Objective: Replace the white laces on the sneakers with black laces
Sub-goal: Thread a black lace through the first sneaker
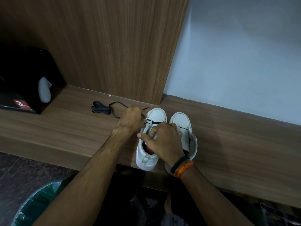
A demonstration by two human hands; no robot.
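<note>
The wooden ledge (pixel 65 128) is serving as a workbench, carrying everything at a height where both hands can work from above. Two white sneakers (pixel 157 115) are standing side by side on it, toes pointing away, probably so the eyelets face the person. The right hand (pixel 164 141) is resting on the left sneaker's opening, fingers curled over the tongue and thumb stretched out sideways, seemingly bracing the shoe. Just to its left, the left hand (pixel 132 119) is pinching a black lace (pixel 154 122) that is already crossing the lowest eyelets, so threading looks barely begun. Farther left of that hand, a bundled spare black lace (pixel 99 108) is lying on the ledge, likely waiting for the other sneaker.
</note>
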